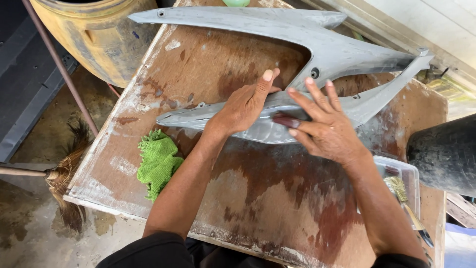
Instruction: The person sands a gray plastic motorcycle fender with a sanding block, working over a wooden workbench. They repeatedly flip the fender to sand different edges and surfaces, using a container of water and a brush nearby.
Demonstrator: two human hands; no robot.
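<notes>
Head view: I see a worn, wet wooden table (258,198).
Cloth: green rag (157,161), left of my forearm.
Left hand (243,106): fingers together, pressing the grey fairing panel (317,44).
Right hand (325,129): fingers spread, thumb pinning a dark sanding block (286,121) on it.
Far right: brush (404,198) in plastic tub (410,173).

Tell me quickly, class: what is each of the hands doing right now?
Left hand: open, palm pressed flat on the grey panel.
Right hand: holding a small dark red block against the panel.

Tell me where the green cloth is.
In the head view, the green cloth lies on the wet board's left part, just left of the left forearm, below the grey panel.
</notes>
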